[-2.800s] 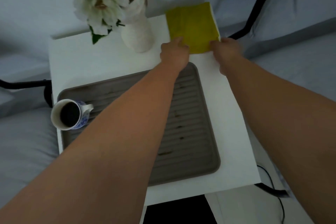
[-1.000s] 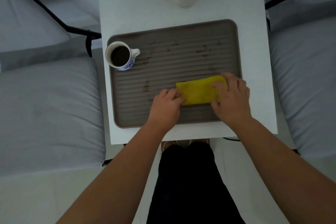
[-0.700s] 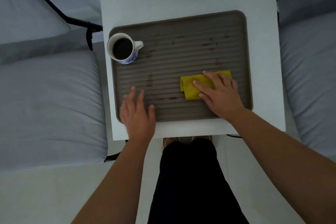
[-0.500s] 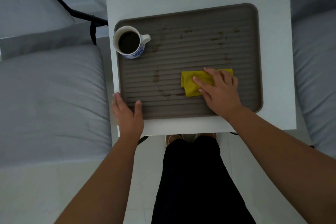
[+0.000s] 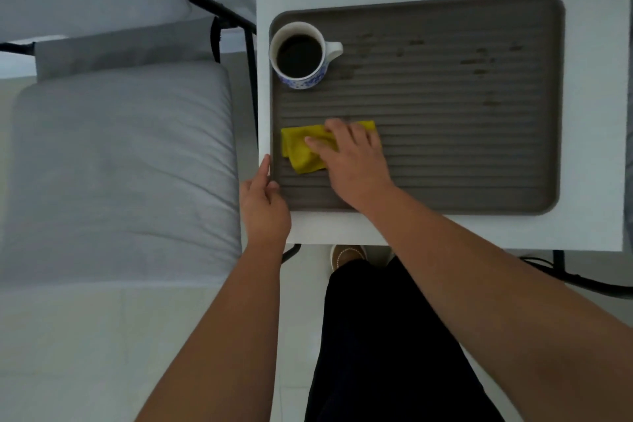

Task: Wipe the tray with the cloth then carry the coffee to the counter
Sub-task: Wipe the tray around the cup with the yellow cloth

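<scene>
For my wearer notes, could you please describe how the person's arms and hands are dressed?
Both forearms are bare, with no sleeves in view. The left hand and right hand wear no gloves, and no watch, bracelet or ring shows on the visible sides. No markings are discernible in the dim light.

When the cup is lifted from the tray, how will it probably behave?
The cup looks nearly full of dark coffee, so it will likely spill if tilted. It seems ceramic, probably fragile and fairly heavy. Its small handle offers a limited hold.
</scene>
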A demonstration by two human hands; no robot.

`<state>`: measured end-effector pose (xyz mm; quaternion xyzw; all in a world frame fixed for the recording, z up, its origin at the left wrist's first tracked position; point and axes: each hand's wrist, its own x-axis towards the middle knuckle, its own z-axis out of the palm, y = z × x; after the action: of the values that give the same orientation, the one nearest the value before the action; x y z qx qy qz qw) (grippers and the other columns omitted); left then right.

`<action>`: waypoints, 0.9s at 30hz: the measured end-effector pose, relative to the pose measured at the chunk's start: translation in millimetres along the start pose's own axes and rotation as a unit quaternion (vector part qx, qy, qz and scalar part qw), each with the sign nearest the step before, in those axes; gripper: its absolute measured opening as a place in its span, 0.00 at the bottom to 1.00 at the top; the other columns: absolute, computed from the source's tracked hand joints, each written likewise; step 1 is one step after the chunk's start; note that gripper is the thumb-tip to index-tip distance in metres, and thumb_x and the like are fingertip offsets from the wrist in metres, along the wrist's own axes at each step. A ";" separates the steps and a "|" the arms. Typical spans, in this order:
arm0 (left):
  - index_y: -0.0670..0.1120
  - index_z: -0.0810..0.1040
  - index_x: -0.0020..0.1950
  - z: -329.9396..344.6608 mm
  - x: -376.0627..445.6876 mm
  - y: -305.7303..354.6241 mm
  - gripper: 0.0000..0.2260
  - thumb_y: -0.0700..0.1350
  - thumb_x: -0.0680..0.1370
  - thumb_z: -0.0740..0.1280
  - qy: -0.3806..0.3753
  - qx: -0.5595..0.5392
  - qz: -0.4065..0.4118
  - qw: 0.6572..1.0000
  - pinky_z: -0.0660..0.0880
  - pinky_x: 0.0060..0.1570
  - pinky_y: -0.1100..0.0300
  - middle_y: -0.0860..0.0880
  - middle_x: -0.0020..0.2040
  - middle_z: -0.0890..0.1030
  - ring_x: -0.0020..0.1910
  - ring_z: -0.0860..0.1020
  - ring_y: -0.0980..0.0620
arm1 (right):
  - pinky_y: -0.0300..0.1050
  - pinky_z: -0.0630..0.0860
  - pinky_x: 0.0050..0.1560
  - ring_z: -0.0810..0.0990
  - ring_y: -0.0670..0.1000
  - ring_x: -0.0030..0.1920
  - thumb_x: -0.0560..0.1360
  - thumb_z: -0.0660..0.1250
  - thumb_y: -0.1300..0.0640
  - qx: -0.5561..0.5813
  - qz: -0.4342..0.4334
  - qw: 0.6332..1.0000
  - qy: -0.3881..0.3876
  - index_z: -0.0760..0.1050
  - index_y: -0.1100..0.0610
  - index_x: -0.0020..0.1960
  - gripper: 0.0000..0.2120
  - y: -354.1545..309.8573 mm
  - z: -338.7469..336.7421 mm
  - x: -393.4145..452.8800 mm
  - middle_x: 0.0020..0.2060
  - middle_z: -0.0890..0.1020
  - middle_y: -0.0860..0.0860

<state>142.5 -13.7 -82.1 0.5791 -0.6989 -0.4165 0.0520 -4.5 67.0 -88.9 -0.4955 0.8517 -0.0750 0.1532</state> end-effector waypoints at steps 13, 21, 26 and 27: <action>0.60 0.73 0.69 -14.5 8.5 2.7 0.19 0.41 0.81 0.62 -0.047 -0.097 -0.092 0.990 0.71 0.31 0.64 0.56 0.40 0.75 0.30 0.67 0.59 | 0.55 0.71 0.44 0.75 0.64 0.47 0.66 0.60 0.62 -0.007 0.165 0.976 0.140 0.76 0.45 0.57 0.23 117.3 -11.4 -112.1 0.55 0.78 0.59; 0.59 0.73 0.68 -21.6 12.8 -0.1 0.19 0.41 0.81 0.62 -0.086 -0.121 -0.087 0.985 0.72 0.38 0.62 0.53 0.40 0.75 0.33 0.69 0.56 | 0.59 0.67 0.59 0.70 0.62 0.62 0.67 0.71 0.59 0.023 0.049 0.998 -0.005 0.71 0.47 0.67 0.29 -48.9 0.8 -23.7 0.68 0.70 0.57; 0.60 0.73 0.68 -22.9 18.5 -3.3 0.20 0.41 0.80 0.63 -0.099 -0.120 -0.091 0.984 0.75 0.41 0.61 0.53 0.41 0.75 0.39 0.73 0.52 | 0.57 0.72 0.53 0.74 0.63 0.55 0.66 0.66 0.64 0.013 0.074 0.997 0.017 0.74 0.48 0.64 0.27 2.4 0.1 -46.5 0.63 0.75 0.56; 0.61 0.73 0.68 -22.4 19.1 -4.4 0.20 0.41 0.80 0.63 -0.099 -0.120 -0.093 0.983 0.76 0.42 0.60 0.53 0.40 0.75 0.39 0.73 0.51 | 0.56 0.73 0.50 0.76 0.63 0.50 0.65 0.64 0.64 0.009 0.094 0.994 0.060 0.77 0.48 0.61 0.26 23.0 1.0 -59.0 0.60 0.78 0.57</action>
<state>152.1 -41.5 -78.3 0.5869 -0.5887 -0.5557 0.0128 4.3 129.7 -85.2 -0.4063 0.9015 -0.0972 0.1128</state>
